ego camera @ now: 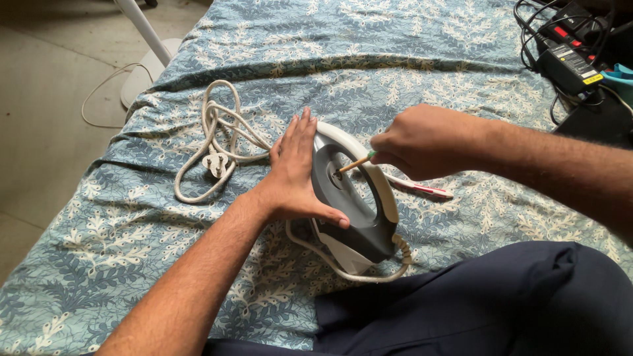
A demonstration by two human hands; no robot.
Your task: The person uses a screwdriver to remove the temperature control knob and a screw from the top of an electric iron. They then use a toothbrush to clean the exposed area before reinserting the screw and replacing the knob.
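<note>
A white and dark grey clothes iron (pixel 359 204) lies on its side on a blue leaf-patterned bedsheet (pixel 409 72). My left hand (pixel 295 175) presses flat against the iron's left side, thumb on its grey body. My right hand (pixel 422 142) grips a screwdriver (pixel 356 162) with a green ferrule, its tip set into the round dial at the iron's middle. The iron's white cord (pixel 214 142) coils to the left and ends in a white plug (pixel 215 163).
A thin white and red pen-like tool (pixel 422 189) lies right of the iron. Black power adapters and cables (pixel 567 56) sit at the top right. A white stand base (pixel 148 66) is on the floor at the left. My dark trouser leg (pixel 501 303) fills the bottom right.
</note>
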